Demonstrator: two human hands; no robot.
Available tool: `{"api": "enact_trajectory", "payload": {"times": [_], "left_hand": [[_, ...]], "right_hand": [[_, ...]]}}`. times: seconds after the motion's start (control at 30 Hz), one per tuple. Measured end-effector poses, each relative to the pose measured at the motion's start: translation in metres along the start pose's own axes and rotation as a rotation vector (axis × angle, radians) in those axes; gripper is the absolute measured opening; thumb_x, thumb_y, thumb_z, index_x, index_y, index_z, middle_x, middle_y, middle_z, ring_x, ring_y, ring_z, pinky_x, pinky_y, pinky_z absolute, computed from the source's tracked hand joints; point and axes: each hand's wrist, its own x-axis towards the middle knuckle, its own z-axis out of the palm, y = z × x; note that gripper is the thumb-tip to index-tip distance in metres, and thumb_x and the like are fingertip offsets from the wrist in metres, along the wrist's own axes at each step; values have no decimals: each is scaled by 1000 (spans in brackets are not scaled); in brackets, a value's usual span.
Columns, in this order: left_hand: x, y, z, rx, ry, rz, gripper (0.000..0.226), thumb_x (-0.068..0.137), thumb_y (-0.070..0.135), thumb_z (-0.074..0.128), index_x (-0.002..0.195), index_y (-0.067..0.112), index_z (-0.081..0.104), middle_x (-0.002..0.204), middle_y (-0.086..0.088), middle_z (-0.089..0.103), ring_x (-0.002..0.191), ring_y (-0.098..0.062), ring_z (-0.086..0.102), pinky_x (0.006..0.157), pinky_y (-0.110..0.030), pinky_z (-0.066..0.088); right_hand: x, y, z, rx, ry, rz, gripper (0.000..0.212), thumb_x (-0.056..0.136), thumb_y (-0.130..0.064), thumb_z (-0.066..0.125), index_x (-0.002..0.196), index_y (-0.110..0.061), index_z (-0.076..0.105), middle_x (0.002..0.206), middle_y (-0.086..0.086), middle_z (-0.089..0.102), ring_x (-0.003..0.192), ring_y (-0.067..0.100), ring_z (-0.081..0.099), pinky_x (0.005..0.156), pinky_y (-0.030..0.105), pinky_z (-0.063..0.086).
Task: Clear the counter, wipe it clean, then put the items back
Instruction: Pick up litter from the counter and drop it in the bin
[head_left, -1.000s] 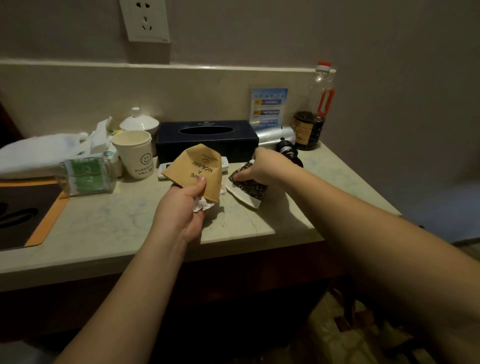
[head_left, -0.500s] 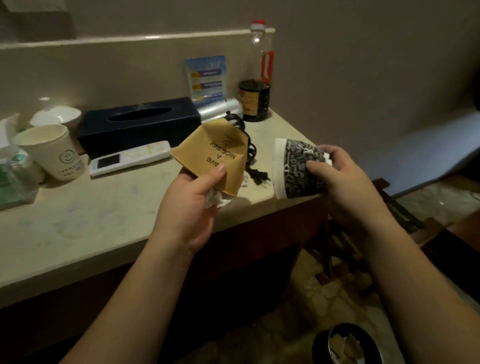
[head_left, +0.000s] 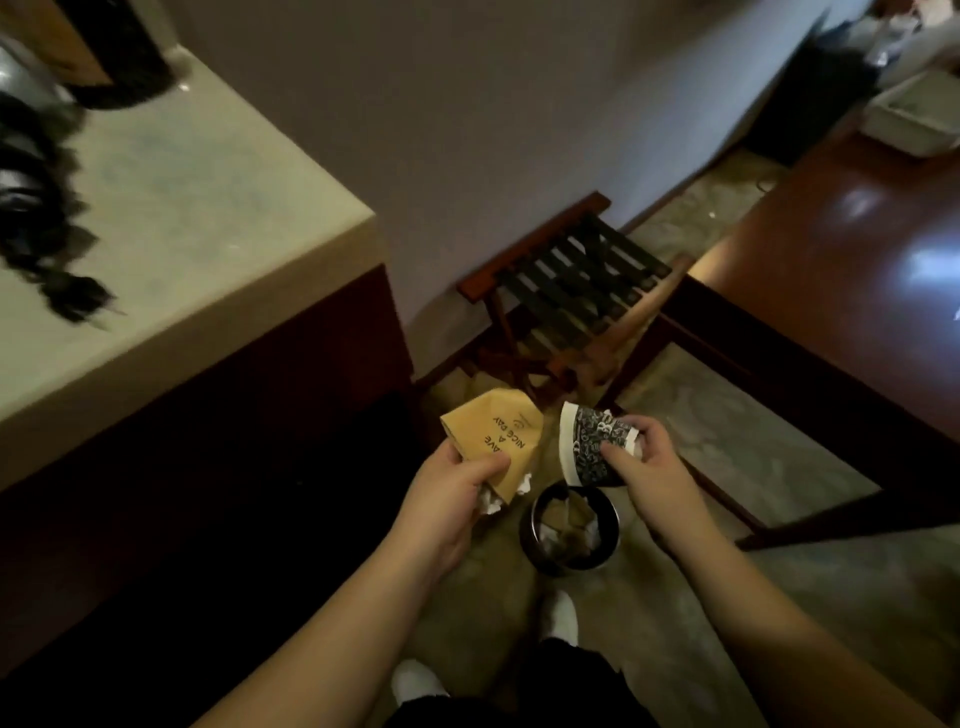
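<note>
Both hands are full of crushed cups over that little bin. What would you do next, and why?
Probably let go of the black patterned cup: the right hand holds it almost directly above the open bin, which already contains scraps. The brown cup in the left hand sits a bit off to the side, so it would follow.

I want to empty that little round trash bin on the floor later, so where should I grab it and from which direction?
Judging by its shape, take the bin by its rim, from straight above. It stands upright on the floor, mouth open upward, with the rim exposed all round. Crumpled paper sits inside, so hook fingers just over the edge; both hands are full now.
</note>
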Motion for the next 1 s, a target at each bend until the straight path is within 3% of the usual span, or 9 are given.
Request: {"api": "enact_trajectory", "payload": {"times": [0.07, 0.2, 0.37, 0.5, 0.6, 0.73, 1.0], "left_hand": [[31, -33, 18, 47, 38, -97, 34, 88, 5, 64, 115, 25, 60, 105, 2, 72, 99, -19, 68, 92, -42, 53], [88, -98, 47, 112, 84, -276, 39, 88, 3, 61, 121, 22, 57, 107, -2, 68, 101, -24, 66, 92, -46, 53], [151, -172, 70, 207, 168, -428, 48, 88, 4, 62, 134, 12, 52, 119, -10, 64, 106, -27, 62, 88, -42, 53], [195, -221, 83, 252, 185, -522, 43, 91, 4, 58, 132, 8, 51, 119, -12, 63, 103, -25, 60, 78, -35, 52], [225, -254, 94, 273, 195, -576, 39, 91, 4, 58, 129, 7, 51, 101, -5, 62, 95, -22, 60, 78, -34, 50], [262, -292, 105, 294, 203, -613, 29, 91, 3, 57, 119, 10, 54, 88, 0, 60, 78, -13, 57, 62, -27, 43], [304, -317, 115, 302, 193, -641, 38, 91, 15, 61, 127, 12, 52, 96, -5, 65, 80, -18, 62, 61, -29, 47]], "right_hand": [[17, 38, -16, -56, 20, 117, 25, 91, -17, 61, 110, -26, 49, 107, 2, 64, 89, 18, 66, 82, 43, 55], [43, 104, -39, -92, 43, 293, 27, 91, -7, 58, 114, -15, 46, 105, 10, 62, 80, 7, 58, 65, 22, 47], [81, 175, -54, -198, 15, 459, 30, 89, -10, 57, 116, -15, 45, 98, 4, 61, 78, 8, 55, 57, 24, 39], [116, 223, -61, -262, -18, 543, 36, 86, -15, 57, 120, -15, 44, 103, 3, 60, 82, 12, 56, 57, 25, 39], [142, 256, -61, -314, -26, 547, 33, 86, -17, 58, 117, -15, 46, 105, 4, 62, 83, 14, 58, 61, 26, 40], [178, 297, -52, -371, -61, 537, 39, 87, -14, 59, 124, -13, 46, 105, 2, 56, 87, 17, 53, 73, 25, 37], [219, 331, -40, -457, -156, 492, 60, 87, -16, 64, 140, -16, 37, 136, 9, 40, 114, 25, 50, 84, 29, 43]]}}
